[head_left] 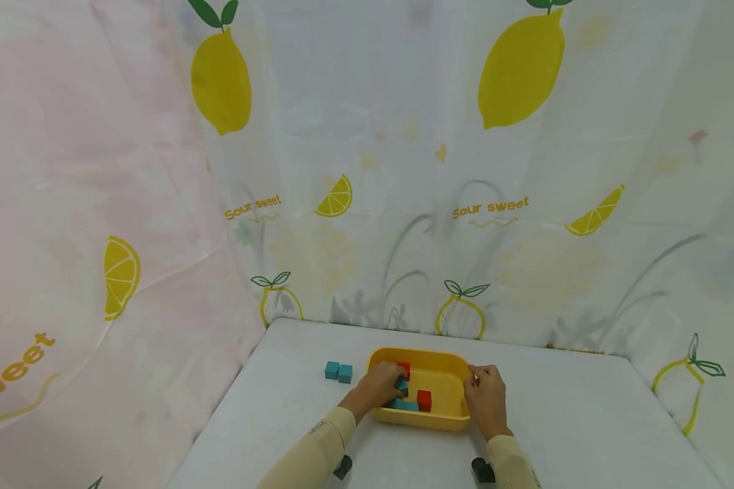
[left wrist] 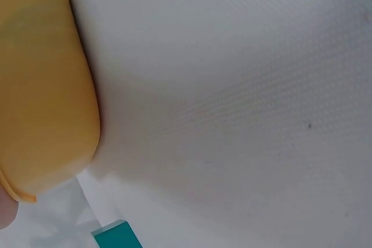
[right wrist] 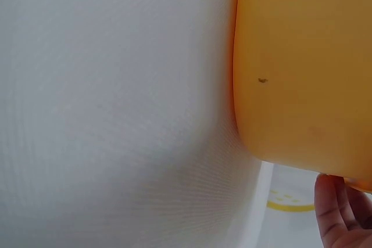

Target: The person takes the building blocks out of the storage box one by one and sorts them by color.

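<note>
A yellow plastic bin (head_left: pixel 418 419) stands on the white table, several teal and red blocks inside it. My left hand (head_left: pixel 379 382) reaches over the bin's left rim and holds a teal block (head_left: pixel 402 387) between thumb and fingers. Close below that hand lie more teal blocks (head_left: pixel 408 405) with a red block (head_left: pixel 425 401) beside them; another red block (head_left: pixel 404 369) shows partly behind the fingers. On the opposite side, my right hand (head_left: pixel 488 397) pinches the bin's right rim, its fingertips (right wrist: pixel 331 193) at the edge in the right wrist view.
Two teal cubes (head_left: pixel 339 371) sit side by side on the table (head_left: pixel 269 407), left of the bin; one cube (left wrist: pixel 118 235) shows in the left wrist view. A lemon-print curtain (head_left: pixel 367 258) hangs behind the table and along its left side.
</note>
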Demonstrator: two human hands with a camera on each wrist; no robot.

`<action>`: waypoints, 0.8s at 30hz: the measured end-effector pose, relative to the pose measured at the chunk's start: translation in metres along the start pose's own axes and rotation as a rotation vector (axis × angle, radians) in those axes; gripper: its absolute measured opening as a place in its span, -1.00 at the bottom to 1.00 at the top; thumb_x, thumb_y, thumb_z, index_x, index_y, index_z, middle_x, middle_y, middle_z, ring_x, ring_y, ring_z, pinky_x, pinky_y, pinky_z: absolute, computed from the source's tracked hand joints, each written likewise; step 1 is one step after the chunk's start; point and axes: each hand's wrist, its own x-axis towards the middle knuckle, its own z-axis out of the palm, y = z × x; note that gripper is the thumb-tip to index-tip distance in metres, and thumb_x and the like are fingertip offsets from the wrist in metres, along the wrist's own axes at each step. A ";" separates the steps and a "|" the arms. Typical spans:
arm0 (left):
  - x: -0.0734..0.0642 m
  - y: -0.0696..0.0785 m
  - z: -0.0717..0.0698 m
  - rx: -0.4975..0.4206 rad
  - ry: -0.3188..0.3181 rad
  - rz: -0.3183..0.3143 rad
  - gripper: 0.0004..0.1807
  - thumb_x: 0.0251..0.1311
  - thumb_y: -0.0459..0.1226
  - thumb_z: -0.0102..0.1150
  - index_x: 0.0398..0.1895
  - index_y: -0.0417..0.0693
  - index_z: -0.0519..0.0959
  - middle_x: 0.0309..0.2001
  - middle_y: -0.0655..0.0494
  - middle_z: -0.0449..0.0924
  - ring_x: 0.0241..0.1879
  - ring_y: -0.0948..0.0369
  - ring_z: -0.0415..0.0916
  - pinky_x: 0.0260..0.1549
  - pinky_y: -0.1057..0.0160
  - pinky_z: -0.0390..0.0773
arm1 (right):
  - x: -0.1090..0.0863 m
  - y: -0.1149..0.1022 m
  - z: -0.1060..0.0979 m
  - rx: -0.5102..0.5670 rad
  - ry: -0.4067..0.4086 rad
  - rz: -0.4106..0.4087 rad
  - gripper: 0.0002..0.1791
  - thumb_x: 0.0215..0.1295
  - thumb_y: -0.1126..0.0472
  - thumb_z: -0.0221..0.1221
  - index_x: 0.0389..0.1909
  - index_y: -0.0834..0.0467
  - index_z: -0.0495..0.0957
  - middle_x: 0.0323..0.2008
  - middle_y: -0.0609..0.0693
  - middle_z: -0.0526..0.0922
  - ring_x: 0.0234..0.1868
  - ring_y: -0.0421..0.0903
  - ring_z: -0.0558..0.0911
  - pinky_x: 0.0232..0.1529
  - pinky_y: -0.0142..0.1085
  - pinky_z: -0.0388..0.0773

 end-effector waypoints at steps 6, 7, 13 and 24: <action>0.001 -0.001 -0.003 -0.042 0.001 -0.023 -0.67 0.01 -0.27 0.48 -0.12 -0.11 0.69 -0.26 0.19 0.63 -0.35 0.30 0.42 -0.13 0.35 0.57 | 0.001 0.001 0.001 0.009 -0.006 0.008 -0.67 0.16 0.45 0.18 -0.02 0.43 0.61 -0.27 0.15 0.48 -0.32 0.00 0.46 -0.25 -0.16 0.56; 0.001 0.000 -0.004 -0.050 0.003 -0.028 -0.67 0.01 -0.28 0.48 -0.11 -0.11 0.69 -0.25 0.20 0.63 -0.34 0.30 0.42 -0.11 0.34 0.57 | 0.001 0.001 0.001 0.011 -0.005 0.007 -0.67 0.16 0.45 0.18 -0.03 0.43 0.61 -0.27 0.15 0.48 -0.32 0.00 0.45 -0.26 -0.16 0.56; -0.001 -0.001 -0.010 -0.145 0.045 -0.007 -0.72 0.01 -0.29 0.48 -0.18 -0.13 0.69 -0.32 0.23 0.61 -0.38 0.31 0.40 -0.22 0.39 0.57 | 0.000 0.000 -0.001 0.011 0.004 -0.008 -0.67 0.16 0.46 0.18 -0.03 0.43 0.61 -0.29 0.14 0.48 -0.34 -0.02 0.45 -0.30 -0.19 0.55; -0.003 -0.011 -0.032 -0.154 0.205 0.028 -0.66 0.01 -0.28 0.48 -0.12 -0.18 0.69 -0.20 0.08 0.68 -0.27 0.25 0.53 -0.14 0.30 0.60 | 0.000 0.000 0.000 0.015 0.002 0.004 -0.67 0.17 0.45 0.17 -0.02 0.42 0.61 -0.26 0.14 0.48 -0.32 -0.01 0.45 -0.28 -0.17 0.55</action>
